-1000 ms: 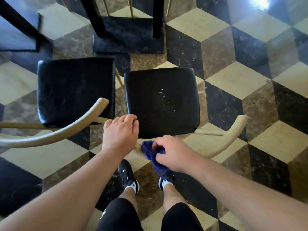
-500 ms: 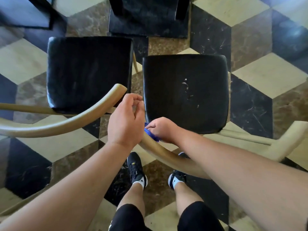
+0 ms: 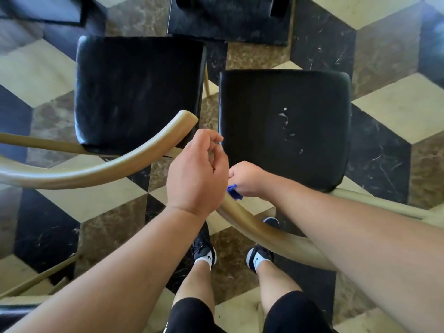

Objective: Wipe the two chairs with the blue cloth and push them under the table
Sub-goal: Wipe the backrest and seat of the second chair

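Two chairs with black padded seats and curved tan wooden backrests stand side by side below me. The left chair point(image 3: 139, 92) has its backrest end near my left hand. The right chair point(image 3: 283, 131) has white specks on its seat. My right hand point(image 3: 247, 180) is shut on the blue cloth point(image 3: 233, 191), pressing it on the left end of the right chair's backrest point(image 3: 259, 231); only a small blue bit shows. My left hand point(image 3: 198, 171) hovers just left of it, fingers loosely curled, holding nothing that I can see.
The floor is a cube-pattern of cream, brown and black tiles. A black table base point(image 3: 230, 18) and dark legs stand beyond the chairs at the top. My feet in dark shoes point(image 3: 204, 248) stand behind the right chair's backrest.
My right hand slid the cloth leftwards along the right chair's backrest to its left end. My left hand lifted off the backrest. The view moved closer over the seats.
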A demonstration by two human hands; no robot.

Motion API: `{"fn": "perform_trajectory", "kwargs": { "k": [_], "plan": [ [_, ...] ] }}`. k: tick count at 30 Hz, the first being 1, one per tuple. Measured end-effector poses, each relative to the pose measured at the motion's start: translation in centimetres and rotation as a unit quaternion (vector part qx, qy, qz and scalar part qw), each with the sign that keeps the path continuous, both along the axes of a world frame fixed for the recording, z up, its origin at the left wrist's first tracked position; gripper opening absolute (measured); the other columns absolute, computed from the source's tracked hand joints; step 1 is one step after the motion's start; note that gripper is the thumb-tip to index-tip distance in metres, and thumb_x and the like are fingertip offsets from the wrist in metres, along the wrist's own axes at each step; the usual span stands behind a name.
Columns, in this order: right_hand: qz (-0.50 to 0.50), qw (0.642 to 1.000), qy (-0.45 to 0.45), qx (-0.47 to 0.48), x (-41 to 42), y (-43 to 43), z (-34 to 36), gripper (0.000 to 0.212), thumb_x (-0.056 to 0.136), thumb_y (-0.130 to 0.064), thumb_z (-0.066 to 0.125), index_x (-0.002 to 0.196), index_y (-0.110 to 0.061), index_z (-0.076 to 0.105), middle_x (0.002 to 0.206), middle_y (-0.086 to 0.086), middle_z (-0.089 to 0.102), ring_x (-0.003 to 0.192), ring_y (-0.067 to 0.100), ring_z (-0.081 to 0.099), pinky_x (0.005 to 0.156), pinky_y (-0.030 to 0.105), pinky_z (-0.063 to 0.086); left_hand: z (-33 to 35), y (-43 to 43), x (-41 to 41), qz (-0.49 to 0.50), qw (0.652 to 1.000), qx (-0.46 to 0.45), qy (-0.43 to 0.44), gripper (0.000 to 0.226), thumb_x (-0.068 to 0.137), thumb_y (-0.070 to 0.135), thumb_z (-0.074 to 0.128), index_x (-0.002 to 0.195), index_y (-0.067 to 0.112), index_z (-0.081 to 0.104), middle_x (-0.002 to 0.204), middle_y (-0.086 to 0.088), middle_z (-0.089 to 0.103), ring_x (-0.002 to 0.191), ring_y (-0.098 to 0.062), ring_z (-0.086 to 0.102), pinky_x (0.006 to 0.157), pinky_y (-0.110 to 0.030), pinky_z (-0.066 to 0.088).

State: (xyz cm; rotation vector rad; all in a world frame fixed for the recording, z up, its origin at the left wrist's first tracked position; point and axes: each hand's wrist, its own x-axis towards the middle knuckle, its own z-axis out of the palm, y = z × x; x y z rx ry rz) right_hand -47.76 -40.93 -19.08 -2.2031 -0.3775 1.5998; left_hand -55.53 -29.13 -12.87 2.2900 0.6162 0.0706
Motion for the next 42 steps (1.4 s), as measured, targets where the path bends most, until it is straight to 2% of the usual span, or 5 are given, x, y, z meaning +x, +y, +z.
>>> {"fn": "perform_trajectory", "kwargs": {
  "k": [9, 13, 20, 24, 42],
  "plan": [
    [-0.024, 0.976, -0.177, 0.123, -6.1, -8.6, 14.5, 0.004, 0.086, -0.018, 0.064, 0.086, -0.019, 0.068, 0.082, -0.008, 0.058, 0.079, 0.014, 0.056, 0.073, 0.034, 0.045, 2.0, -0.3, 0.8, -0.134, 0.982, 0.123, 0.049, 0.020, 0.107, 0.034, 0.051, 0.102, 0.018, 0.061, 0.088, -0.002, 0.065, 0.080, -0.033, 0.061, 0.065, -0.040, 0.038],
    [0.066, 0.973, -0.216, 0.041, -7.6, -15.2, 16.5, 0.009, 0.090, -0.021, 0.056, 0.088, -0.021, 0.065, 0.086, -0.007, 0.056, 0.081, 0.013, 0.050, 0.071, 0.035, 0.046, 3.1, -2.5, 1.3, -0.329, 0.895, 0.250, 0.168, 0.042, 0.102, 0.059, 0.040, 0.095, 0.027, 0.066, 0.088, 0.003, 0.071, 0.085, -0.026, 0.067, 0.078, -0.043, 0.045],
    [0.183, 0.940, -0.229, -0.176, -2.4, -25.2, 16.9, 0.023, 0.089, -0.018, 0.049, 0.083, -0.023, 0.071, 0.091, -0.003, 0.065, 0.090, 0.023, 0.059, 0.078, 0.041, 0.053, 4.0, -11.9, -0.3, -0.512, 0.743, 0.065, 0.425, 0.101, 0.059, 0.112, 0.010, 0.098, 0.038, 0.066, 0.085, 0.016, 0.065, 0.082, -0.009, 0.062, 0.067, -0.034, 0.048],
    [0.235, 0.907, -0.207, -0.283, 2.0, -26.9, 14.9, 0.021, 0.083, -0.010, 0.049, 0.073, -0.020, 0.065, 0.085, 0.001, 0.061, 0.084, 0.026, 0.059, 0.066, 0.034, 0.045, 4.0, -15.3, 0.3, -0.529, 0.691, 0.017, 0.493, 0.096, 0.058, 0.102, 0.055, 0.131, 0.040, 0.062, 0.104, 0.016, 0.064, 0.096, -0.011, 0.060, 0.080, -0.035, 0.046],
    [0.429, 0.829, -0.059, -0.353, 9.8, -21.9, -0.2, 0.006, 0.093, -0.010, 0.063, 0.088, -0.012, 0.064, 0.084, -0.008, 0.053, 0.065, 0.020, 0.046, 0.073, 0.030, 0.049, 3.7, -11.1, 5.1, -0.494, 0.694, -0.018, 0.523, 0.054, 0.056, 0.065, 0.073, 0.107, 0.051, 0.063, 0.090, 0.018, 0.068, 0.084, -0.008, 0.065, 0.065, -0.031, 0.048]
  ]
}}
